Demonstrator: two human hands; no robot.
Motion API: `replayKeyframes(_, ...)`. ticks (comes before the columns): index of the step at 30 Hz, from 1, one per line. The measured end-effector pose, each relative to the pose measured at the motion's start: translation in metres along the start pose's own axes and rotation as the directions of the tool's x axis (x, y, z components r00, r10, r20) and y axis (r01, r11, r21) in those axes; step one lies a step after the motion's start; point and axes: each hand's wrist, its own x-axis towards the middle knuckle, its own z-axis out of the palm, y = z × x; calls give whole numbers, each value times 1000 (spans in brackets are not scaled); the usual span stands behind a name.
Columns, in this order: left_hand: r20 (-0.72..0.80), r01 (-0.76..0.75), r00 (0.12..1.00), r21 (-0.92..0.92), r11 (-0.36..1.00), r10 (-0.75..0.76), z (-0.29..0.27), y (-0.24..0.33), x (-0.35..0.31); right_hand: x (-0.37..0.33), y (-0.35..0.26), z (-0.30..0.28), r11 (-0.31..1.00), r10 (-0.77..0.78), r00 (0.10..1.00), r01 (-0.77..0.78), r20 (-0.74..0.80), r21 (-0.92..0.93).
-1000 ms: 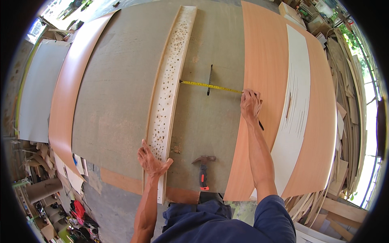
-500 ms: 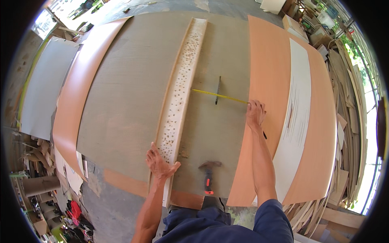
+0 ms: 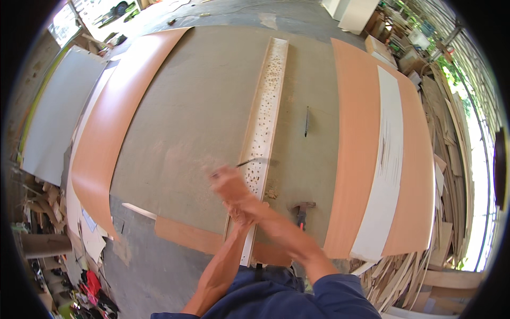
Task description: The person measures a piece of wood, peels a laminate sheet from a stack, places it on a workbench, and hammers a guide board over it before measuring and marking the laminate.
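Observation:
A long pale strip (image 3: 267,101) with raised edges and many small holes lies lengthwise on a large grey-brown board. My left hand (image 3: 241,213) rests spread across its near part, thumb toward the right edge; its other fingers are partly hidden. Just beyond, my right hand (image 3: 229,183) is closed and smeared by motion, its forearm crossing over the left hand. From it a thin dark stick-like thing (image 3: 249,161) points right over the strip; its kind is unclear. Right of the strip lie a claw hammer (image 3: 303,210) and a slim dark rod (image 3: 306,122).
The grey-brown board (image 3: 196,95) spreads before me. An orange-brown sheet (image 3: 119,130) curls up at its left. Another orange-brown sheet (image 3: 356,133) lies at right, bearing a white panel (image 3: 390,143). Wood offcuts (image 3: 451,133) are stacked at the far right.
My right hand has swung left from the right sheet's edge to above the strip. The yellow measuring tape no longer shows. In the picture, strip and hammer sit farther right.

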Motion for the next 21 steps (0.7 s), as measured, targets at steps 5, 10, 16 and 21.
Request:
replayKeyframes(5, 103, 169, 983, -149, 974, -155, -30, 14, 3, 22, -91, 40, 949, -313, 802, 251, 510, 189)
replayKeyframes(10, 88, 156, 985, -115, 981, -147, -25, 8, 2, 6, -79, 25, 923, -236, 947, 148, 216, 356)
replayKeyframes(16, 75, 181, 983, -234, 955, -168, 6, -5, 9, -140, 10, -48, 771, 636, 755, -629, -161, 99)
replayKeyframes(21, -66, -46, 997, -336, 941, 25, -8, -41, 45, -246, -17, -82, 540, 805, 564, -825, -186, -167)
